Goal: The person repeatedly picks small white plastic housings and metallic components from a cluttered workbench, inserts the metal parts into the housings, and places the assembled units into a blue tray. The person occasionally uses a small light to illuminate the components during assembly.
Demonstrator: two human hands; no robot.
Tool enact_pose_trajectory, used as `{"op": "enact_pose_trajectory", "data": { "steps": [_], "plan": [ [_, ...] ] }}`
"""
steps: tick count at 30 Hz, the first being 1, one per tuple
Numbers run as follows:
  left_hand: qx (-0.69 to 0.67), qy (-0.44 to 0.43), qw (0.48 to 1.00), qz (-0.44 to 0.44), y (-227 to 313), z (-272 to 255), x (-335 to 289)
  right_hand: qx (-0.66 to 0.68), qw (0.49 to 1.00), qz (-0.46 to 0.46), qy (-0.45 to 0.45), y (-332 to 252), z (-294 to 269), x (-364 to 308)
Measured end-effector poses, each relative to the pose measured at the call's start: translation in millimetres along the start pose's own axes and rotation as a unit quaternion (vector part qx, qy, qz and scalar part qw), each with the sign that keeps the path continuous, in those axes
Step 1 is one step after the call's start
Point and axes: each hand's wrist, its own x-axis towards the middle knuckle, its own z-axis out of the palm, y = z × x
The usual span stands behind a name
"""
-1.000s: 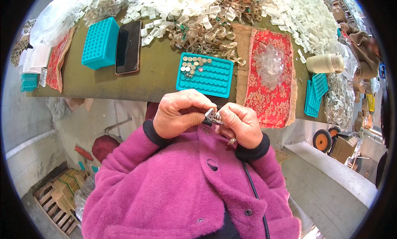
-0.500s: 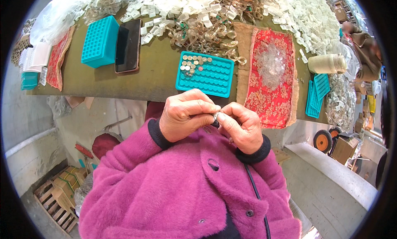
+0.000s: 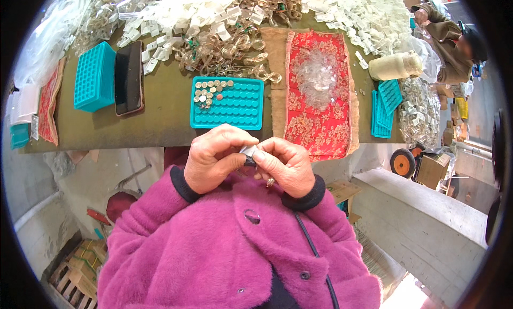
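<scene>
My left hand (image 3: 218, 158) and my right hand (image 3: 287, 169) meet just off the table's near edge, fingers closed in a pinch. Between their fingertips is a small whitish plastic piece (image 3: 247, 149) with a dark part at its lower end; the fingers cover most of it. Below the right hand's fingers shows a small gold-coloured bit (image 3: 270, 182), too small to make out. Right beyond the hands lies a teal tray (image 3: 251, 122) with rows of round hollows. Small round silver discs (image 3: 203, 99), like button cells, and one reddish disc gather at its left side.
A red patterned cloth (image 3: 320, 130) bears a heap of clear plastic bits (image 3: 319, 76). Piles of white plastic pieces (image 3: 352, 17) and coiled clear strands (image 3: 219, 52) cover the far side. Stacked teal trays (image 3: 96, 76), a phone (image 3: 129, 79) and a thread cone (image 3: 395, 66) stand around. Another person (image 3: 454, 44) is far right.
The whole view has shifted, so the table things sit further left. Both hands stay together, and more of the whitish piece shows between the fingertips.
</scene>
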Motion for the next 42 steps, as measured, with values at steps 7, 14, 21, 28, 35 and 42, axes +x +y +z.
{"op": "enact_pose_trajectory", "data": {
  "steps": [7, 14, 21, 28, 35, 42],
  "plan": [
    [-0.270, -0.001, 0.947, -0.172, 1, -8, -3, -0.303, 0.898, -0.316, 0.042, -10, -1, 9],
    [-0.307, -0.038, 0.908, -0.284, 1, -11, 2, -0.413, 0.817, -0.402, 0.011, -13, -8, 5],
    [-0.343, -0.040, 0.878, -0.331, 3, -1, 6, -0.501, 0.737, -0.453, 0.028, -9, -18, 4],
    [-0.373, 0.002, 0.878, -0.300, -2, 7, 5, -0.469, 0.739, -0.484, 0.016, -3, -27, 4],
    [-0.393, -0.006, 0.879, -0.268, -2, 8, 1, -0.465, 0.739, -0.483, 0.071, 8, -55, 3],
    [-0.452, -0.013, 0.862, -0.228, -3, 2, -7, -0.565, 0.684, -0.340, 0.313, 29, -102, 19]
  ]
}}
